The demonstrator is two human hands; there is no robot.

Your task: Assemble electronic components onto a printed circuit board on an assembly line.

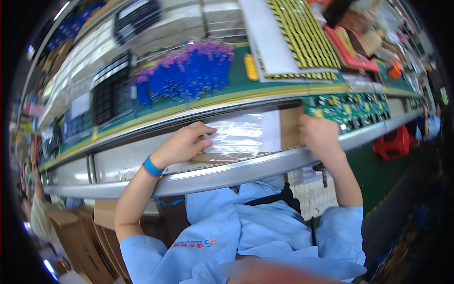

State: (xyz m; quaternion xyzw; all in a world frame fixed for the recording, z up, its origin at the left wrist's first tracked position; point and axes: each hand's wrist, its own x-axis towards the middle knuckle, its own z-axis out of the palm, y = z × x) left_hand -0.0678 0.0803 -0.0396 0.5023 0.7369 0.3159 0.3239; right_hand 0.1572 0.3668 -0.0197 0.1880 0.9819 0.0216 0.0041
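Note:
My left hand [185,144], with a blue band on its wrist, is over the rail track at the left end of a clear plastic bag [236,135]. Its thumb and forefinger are apart with nothing between them. The bag and a white sheet [271,132] lie on brown cardboard [290,127]. Slightly blurred, my right hand [322,136] is closed at the near left corner of a green circuit board [357,111] crowded with parts. Its fingertips are partly hidden, but they seem to grip the board's edge.
A metal rail [227,182] runs along my side of the track. On the green bench beyond are blue wire bundles with pink ends [189,71], a black tray [111,90] and rows of yellow-and-black parts [302,35]. A red stool [393,143] stands at right, cardboard boxes [78,241] at lower left.

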